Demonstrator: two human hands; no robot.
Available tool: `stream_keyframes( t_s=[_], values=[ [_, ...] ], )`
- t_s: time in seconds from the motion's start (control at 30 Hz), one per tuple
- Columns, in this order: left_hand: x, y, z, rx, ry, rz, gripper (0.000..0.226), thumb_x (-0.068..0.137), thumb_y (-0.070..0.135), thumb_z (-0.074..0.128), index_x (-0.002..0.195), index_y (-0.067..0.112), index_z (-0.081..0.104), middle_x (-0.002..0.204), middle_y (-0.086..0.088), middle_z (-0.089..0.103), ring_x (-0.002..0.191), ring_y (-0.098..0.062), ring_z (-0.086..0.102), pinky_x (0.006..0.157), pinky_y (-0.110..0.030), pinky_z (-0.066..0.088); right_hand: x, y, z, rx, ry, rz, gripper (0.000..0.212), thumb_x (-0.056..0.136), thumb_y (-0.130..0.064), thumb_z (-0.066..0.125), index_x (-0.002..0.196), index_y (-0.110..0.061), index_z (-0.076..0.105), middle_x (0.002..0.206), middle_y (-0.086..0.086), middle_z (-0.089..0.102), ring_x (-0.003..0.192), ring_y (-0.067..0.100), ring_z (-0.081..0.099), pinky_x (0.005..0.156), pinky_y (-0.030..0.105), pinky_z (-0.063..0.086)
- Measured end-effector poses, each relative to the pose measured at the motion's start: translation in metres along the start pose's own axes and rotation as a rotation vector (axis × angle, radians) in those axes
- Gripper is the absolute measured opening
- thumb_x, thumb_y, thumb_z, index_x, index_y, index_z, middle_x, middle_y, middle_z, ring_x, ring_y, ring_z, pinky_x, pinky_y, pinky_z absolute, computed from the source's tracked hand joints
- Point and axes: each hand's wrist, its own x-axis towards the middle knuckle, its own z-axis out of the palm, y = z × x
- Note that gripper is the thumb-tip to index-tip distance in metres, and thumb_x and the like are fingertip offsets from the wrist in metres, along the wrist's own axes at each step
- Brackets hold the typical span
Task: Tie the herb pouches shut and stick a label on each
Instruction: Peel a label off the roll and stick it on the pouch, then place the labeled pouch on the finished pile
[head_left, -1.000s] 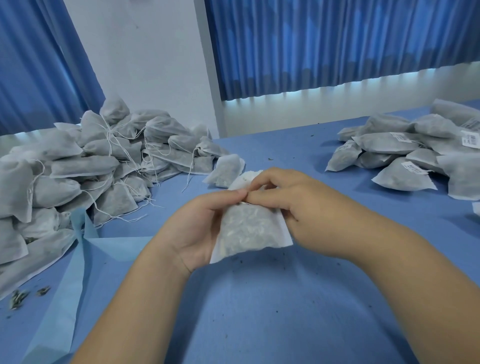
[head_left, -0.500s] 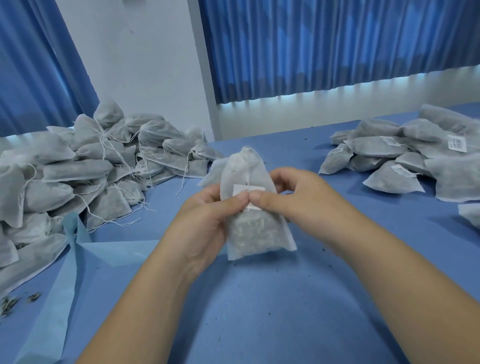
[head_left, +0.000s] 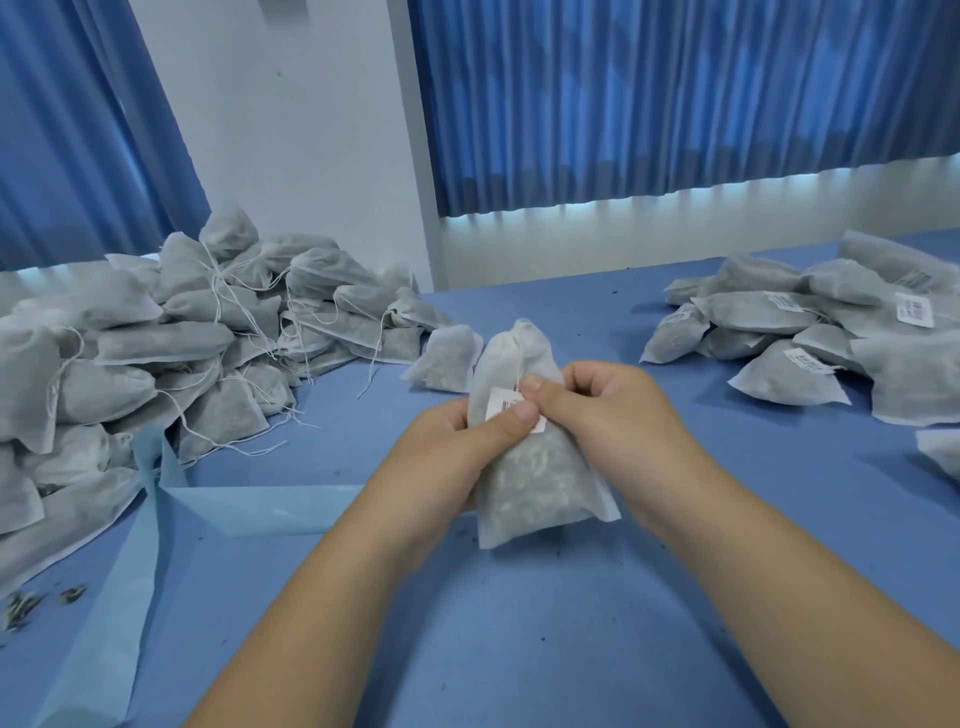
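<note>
My left hand (head_left: 447, 457) and right hand (head_left: 618, 415) hold the herb pouch (head_left: 535, 483) upright over the table (head_left: 571, 634), fingers clamped round it, thumbs on its label (head_left: 505, 401). I'd smooth outward so the corners stick.

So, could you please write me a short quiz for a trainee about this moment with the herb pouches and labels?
1. True or false: the held pouch already has a label on it.
2. Labelled pouches lie on which side of the person? A left; B right; C neither.
3. How many hands grip the held pouch?

Key: 1 true. 2 B, the labelled pile. 3 two, the left hand and the right hand.
</note>
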Motion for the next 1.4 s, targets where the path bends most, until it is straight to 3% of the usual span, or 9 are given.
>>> stream_keyframes(
  t_s=[0.23, 0.43, 0.7, 0.9, 1.1, 1.2, 1.27, 1.33, 1.4],
  values=[
    [0.001, -0.003, -0.004, -0.114, -0.083, 0.015, 0.031, 0.078, 0.018, 0.071, 0.107, 0.006, 0.072, 0.112, -0.018, 0.072, 0.106, -0.033, 0.068, 0.095, -0.045, 0.052, 0.001, 0.002, 0.005, 0.001, 0.039, 0.02, 0.049, 0.087, -0.039, 0.067, 0.081, 0.008, 0.054, 0.069, 0.01, 0.056, 0.062, 0.02, 0.05, 0.062, 0.036, 0.043],
    [0.0, -0.003, 0.006, -0.044, 0.219, 0.112, 0.023, 0.086, 0.034, 0.069, 0.091, 0.013, 0.076, 0.093, -0.013, 0.076, 0.086, -0.027, 0.072, 0.088, -0.049, 0.054, 0.002, 0.002, 0.007, -0.211, -0.033, -0.021, 0.056, 0.091, -0.054, 0.054, 0.094, 0.001, 0.062, 0.091, 0.018, 0.069, 0.075, 0.023, 0.064, 0.08, 0.047, 0.053],
    [0.014, 0.01, 0.037, -0.157, 0.406, 0.167, 0.031, 0.1, 0.03, 0.054, 0.095, 0.006, 0.071, 0.096, -0.024, 0.073, 0.083, -0.032, 0.067, 0.076, -0.045, 0.049, 0.002, -0.003, -0.028, -0.079, -0.473, 0.068, 0.025, 0.091, -0.033, 0.065, 0.109, -0.016, 0.062, 0.093, 0.011, 0.073, 0.065, 0.02, 0.067, 0.054, 0.026, 0.054],
    [0.036, 0.025, 0.086, -0.348, 0.273, 0.128, 0.021, 0.097, 0.007, 0.052, 0.113, 0.001, 0.066, 0.11, -0.022, 0.071, 0.109, -0.04, 0.065, 0.096, -0.055, 0.049, 0.003, 0.0, -0.07, 0.247, -0.22, 0.126, 0.02, 0.088, -0.023, 0.068, 0.103, -0.01, 0.068, 0.076, 0.006, 0.069, 0.055, 0.016, 0.059, 0.051, 0.023, 0.05],
    [0.053, 0.034, 0.135, -0.477, 0.174, 0.079, 0.031, 0.094, 0.005, 0.057, 0.125, 0.012, 0.057, 0.111, -0.008, 0.068, 0.101, -0.026, 0.071, 0.08, -0.032, 0.057, 0.02, -0.017, -0.149, 0.625, 0.117, 0.128, 0.006, 0.09, -0.013, 0.064, 0.091, -0.008, 0.066, 0.075, 0.007, 0.066, 0.057, 0.013, 0.058, 0.049, 0.018, 0.049],
    [0.057, 0.036, 0.148, -0.478, 0.144, 0.058, 0.023, 0.094, 0.006, 0.057, 0.114, 0.015, 0.062, 0.108, -0.006, 0.067, 0.099, -0.025, 0.071, 0.079, -0.031, 0.059, 0.041, -0.032, -0.195, 0.971, 0.34, 0.056, 0.015, 0.09, -0.009, 0.062, 0.104, -0.002, 0.06, 0.099, 0.012, 0.06, 0.079, 0.017, 0.062, 0.064, 0.019, 0.052],
    [0.058, 0.036, 0.152, -0.465, 0.138, 0.053, 0.02, 0.094, 0.006, 0.057, 0.11, 0.016, 0.063, 0.105, -0.005, 0.067, 0.092, -0.024, 0.071, 0.076, -0.031, 0.057, 0.05, -0.031, -0.209, 0.978, 0.448, 0.088, 0.021, 0.092, -0.009, 0.06, 0.111, -0.001, 0.055, 0.102, 0.011, 0.054, 0.078, 0.017, 0.06, 0.065, 0.02, 0.05],
    [0.059, 0.035, 0.151, -0.456, 0.152, 0.046, 0.019, 0.093, 0.005, 0.056, 0.107, 0.015, 0.064, 0.097, -0.004, 0.067, 0.081, -0.022, 0.068, 0.07, -0.03, 0.055, 0.057, -0.021, -0.205, 0.842, 0.455, 0.194, 0.004, 0.093, -0.01, 0.054, 0.092, -0.007, 0.056, 0.082, 0.004, 0.054, 0.064, 0.013, 0.057, 0.059, 0.02, 0.046],
    [0.059, 0.033, 0.144, -0.455, 0.177, 0.035, 0.017, 0.093, 0.004, 0.055, 0.102, 0.013, 0.066, 0.086, -0.002, 0.067, 0.068, -0.019, 0.064, 0.062, -0.028, 0.052, 0.061, -0.009, -0.189, 0.718, 0.396, 0.292, 0.014, 0.092, -0.01, 0.052, 0.079, -0.012, 0.054, 0.064, -0.001, 0.052, 0.054, 0.01, 0.053, 0.053, 0.02, 0.041]
  ],
)
